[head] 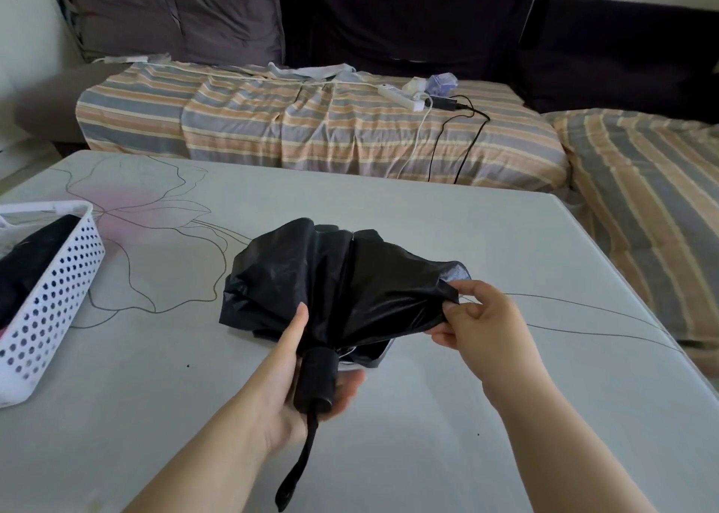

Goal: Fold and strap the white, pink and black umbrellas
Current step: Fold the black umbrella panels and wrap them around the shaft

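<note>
Black nylon bunches between the thumb and fingers of our right hand (476,318), which pinches one loose edge of the black umbrella (330,279) canopy and draws it out to the right. Our left hand (295,388) cradles the stubby black handle (316,380) from below, thumb laid up along the canopy's near side and fingers curled round underneath. A wrist strap (297,466) hangs from the handle's end toward us, over our left forearm.

We hold the umbrella just above the middle of the table (428,454), collapsed but with its canopy still loose and crumpled, unwrapped, the top pointing away from us. We cannot tell whether the far folds touch the tabletop, which is pale grey with a thin line drawing of a flower and a pink tint toward the far left.

At the left edge stands a white perforated basket (50,298) with something dark inside. Beyond the table runs a couch under a striped cover (311,131), dark cushions (408,26) behind, and a white power strip (397,96) with cables trailing down.
</note>
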Demonstrator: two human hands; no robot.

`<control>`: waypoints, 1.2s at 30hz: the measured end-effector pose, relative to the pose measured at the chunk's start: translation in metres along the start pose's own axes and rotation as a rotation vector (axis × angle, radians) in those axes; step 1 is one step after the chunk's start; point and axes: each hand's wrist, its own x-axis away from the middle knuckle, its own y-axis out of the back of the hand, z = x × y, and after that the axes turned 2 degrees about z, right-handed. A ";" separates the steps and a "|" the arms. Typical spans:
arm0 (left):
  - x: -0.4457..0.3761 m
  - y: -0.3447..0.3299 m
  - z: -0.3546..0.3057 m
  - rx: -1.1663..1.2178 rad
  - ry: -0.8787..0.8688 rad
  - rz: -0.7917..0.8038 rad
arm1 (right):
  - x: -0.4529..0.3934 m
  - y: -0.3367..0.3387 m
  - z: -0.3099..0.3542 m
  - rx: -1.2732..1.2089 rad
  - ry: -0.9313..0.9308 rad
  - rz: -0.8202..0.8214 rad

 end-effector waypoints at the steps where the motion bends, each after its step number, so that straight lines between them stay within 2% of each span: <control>1: -0.003 0.001 0.000 0.015 0.012 0.037 | 0.000 0.000 0.000 -0.004 -0.002 0.004; 6: -0.016 0.001 0.000 0.082 0.029 0.100 | -0.002 0.000 -0.001 -0.010 -0.004 -0.010; 10: -0.020 -0.002 0.000 0.075 -0.051 0.041 | -0.003 0.002 -0.003 0.004 -0.001 -0.039; 15: -0.006 -0.011 0.003 -0.100 -0.289 -0.017 | -0.006 0.004 -0.004 -0.003 0.043 -0.145; 20: 0.017 -0.021 -0.012 -0.176 -0.582 0.033 | -0.007 -0.002 0.000 -0.150 0.085 -0.120; 24: 0.029 -0.024 -0.017 -0.229 -0.698 0.051 | -0.003 -0.004 0.009 0.039 0.258 -0.339; 27: 0.031 -0.022 -0.020 -0.213 -0.681 0.030 | 0.003 -0.001 0.016 0.057 0.426 -0.400; 32: 0.031 -0.018 -0.027 -0.178 -0.574 0.073 | 0.020 -0.007 0.018 -0.039 0.662 -0.365; 34: 0.031 -0.018 -0.027 -0.226 -0.608 0.104 | 0.024 -0.013 0.019 -0.202 0.595 -0.239; 36: 0.032 -0.019 -0.028 -0.252 -0.667 0.114 | 0.024 -0.019 0.023 -0.259 0.428 -0.139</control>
